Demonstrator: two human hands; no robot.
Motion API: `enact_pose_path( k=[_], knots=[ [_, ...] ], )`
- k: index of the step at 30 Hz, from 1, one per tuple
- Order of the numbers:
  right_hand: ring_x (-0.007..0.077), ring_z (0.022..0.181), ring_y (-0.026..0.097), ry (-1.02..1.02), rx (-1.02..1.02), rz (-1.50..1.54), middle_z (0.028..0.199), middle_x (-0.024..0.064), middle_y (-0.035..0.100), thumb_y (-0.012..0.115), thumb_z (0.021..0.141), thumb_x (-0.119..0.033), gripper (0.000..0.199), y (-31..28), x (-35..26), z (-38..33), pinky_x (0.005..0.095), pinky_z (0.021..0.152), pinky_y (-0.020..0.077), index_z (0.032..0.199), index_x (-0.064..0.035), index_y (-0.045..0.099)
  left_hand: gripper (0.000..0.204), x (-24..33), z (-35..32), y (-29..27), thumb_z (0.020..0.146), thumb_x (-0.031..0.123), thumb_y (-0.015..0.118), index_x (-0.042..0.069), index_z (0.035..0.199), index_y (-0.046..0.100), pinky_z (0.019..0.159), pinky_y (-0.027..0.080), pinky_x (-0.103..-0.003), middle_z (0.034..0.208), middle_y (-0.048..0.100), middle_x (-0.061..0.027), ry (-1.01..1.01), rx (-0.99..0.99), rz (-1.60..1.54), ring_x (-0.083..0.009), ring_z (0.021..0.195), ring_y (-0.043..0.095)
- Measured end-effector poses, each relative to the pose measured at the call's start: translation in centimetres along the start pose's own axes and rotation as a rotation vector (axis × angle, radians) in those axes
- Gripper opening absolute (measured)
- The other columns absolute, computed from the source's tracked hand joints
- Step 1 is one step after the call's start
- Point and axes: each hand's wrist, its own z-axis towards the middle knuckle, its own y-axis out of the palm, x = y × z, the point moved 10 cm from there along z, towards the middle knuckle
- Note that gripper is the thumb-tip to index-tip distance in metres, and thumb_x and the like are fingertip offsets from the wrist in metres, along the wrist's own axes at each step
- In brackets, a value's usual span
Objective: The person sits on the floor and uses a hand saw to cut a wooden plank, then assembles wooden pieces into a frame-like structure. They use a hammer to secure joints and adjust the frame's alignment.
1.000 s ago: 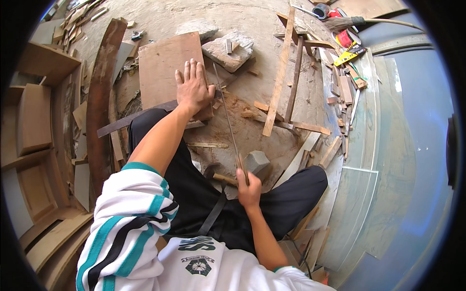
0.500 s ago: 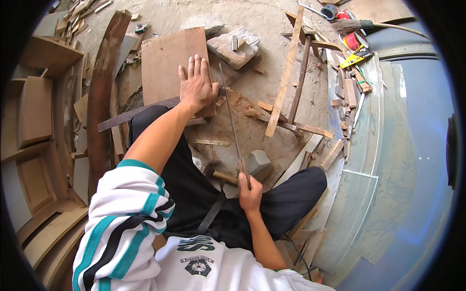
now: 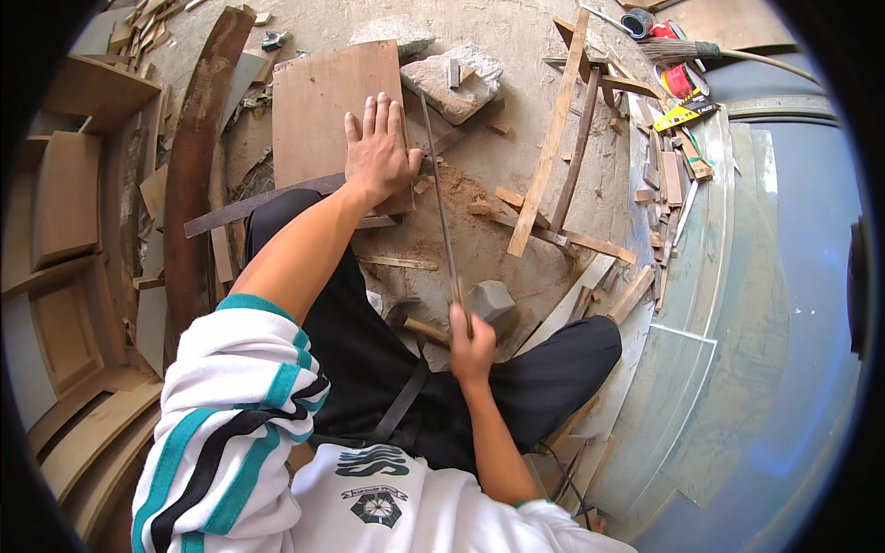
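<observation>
Left hand (image 3: 380,158) spread flat on board (image 3: 323,106), at 12 o'clock | right hand (image 3: 472,346) fisted around saw (image 3: 441,198) handle, blade along board's right edge | sawdust-strewn bare floor (image 3: 525,120) toward 1 o'clock

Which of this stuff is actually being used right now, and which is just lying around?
In use:
- flat wooden board, pressed down by the left hand
- long thin saw blade, gripped by the right hand

Lying about:
- crossed wooden slats
- grey stone
- hammer
- curved dark plank

Grey stone (image 3: 454,80) on the floor, crossed wooden slats (image 3: 553,157), broom (image 3: 687,51), curved dark plank (image 3: 189,184), sawdust pile (image 3: 461,189)
</observation>
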Motion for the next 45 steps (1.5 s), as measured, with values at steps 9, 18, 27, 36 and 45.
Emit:
enact_pose_path(
  k=[9, 18, 27, 36, 45],
  knots=[
    [0.0158, 0.058, 0.050, 0.013, -0.023, 0.054, 0.061, 0.0142, 0.054, 0.063, 0.097, -0.035, 0.043, 0.5, -0.1, 0.6, 0.0365, 0.059, 0.0445, 0.080, 0.0049, 0.064, 0.086, -0.2, -0.1, 0.1, 0.088, 0.044, 0.052, -0.002, 0.155, 0.023, 0.122, 0.007, -0.058, 0.164, 0.018, -0.0213, -0.004, -0.001, -0.030, -0.0359, 0.154, 0.011],
    [0.0153, 0.056, 0.045, -0.064, 0.019, 0.128, 0.057, 0.0111, 0.047, 0.060, 0.098, -0.038, 0.048, 3.5, -4.2, 8.6, 0.0380, 0.054, 0.0387, 0.072, 0.0024, 0.057, 0.085, 0.9, 0.3, -0.2, 0.090, 0.044, 0.054, 0.000, 0.155, 0.022, 0.122, 0.008, -0.057, 0.164, 0.019, -0.0201, 0.005, -0.010, -0.025, -0.0346, 0.154, 0.012],
    [0.0072, 0.053, 0.043, -0.056, 0.014, 0.131, 0.057, -0.0025, 0.046, 0.059, 0.100, -0.034, 0.046, 1.4, 0.6, 1.8, 0.0267, 0.050, 0.0335, 0.066, -0.0048, 0.053, 0.084, 0.1, 0.0, -0.6, 0.090, 0.043, 0.054, 0.001, 0.155, 0.022, 0.123, 0.008, -0.056, 0.164, 0.020, -0.0189, -0.019, -0.024, -0.011, -0.0333, 0.154, 0.012],
    [0.0098, 0.055, 0.046, 0.121, -0.214, 0.595, 0.059, -0.0005, 0.052, 0.057, 0.099, -0.049, 0.052, 3.5, -3.2, 7.7, 0.0288, 0.052, 0.0361, 0.075, -0.0028, 0.062, 0.082, -0.2, 0.0, -0.1, 0.090, 0.042, 0.054, 0.001, 0.155, 0.025, 0.123, 0.009, -0.055, 0.164, 0.020, -0.0182, -0.034, 0.001, -0.021, -0.0333, 0.154, 0.013],
    [0.0104, 0.050, 0.047, 0.194, -0.117, 0.254, 0.054, 0.0007, 0.050, 0.058, 0.097, -0.053, 0.059, 2.6, -3.9, 7.9, 0.0286, 0.049, 0.0358, 0.066, -0.0022, 0.061, 0.082, 0.6, 0.5, 0.0, 0.089, 0.043, 0.052, 0.001, 0.154, 0.026, 0.123, 0.009, -0.055, 0.164, 0.022, -0.0173, -0.016, 0.008, 0.000, -0.0320, 0.154, 0.015]
  ],
)
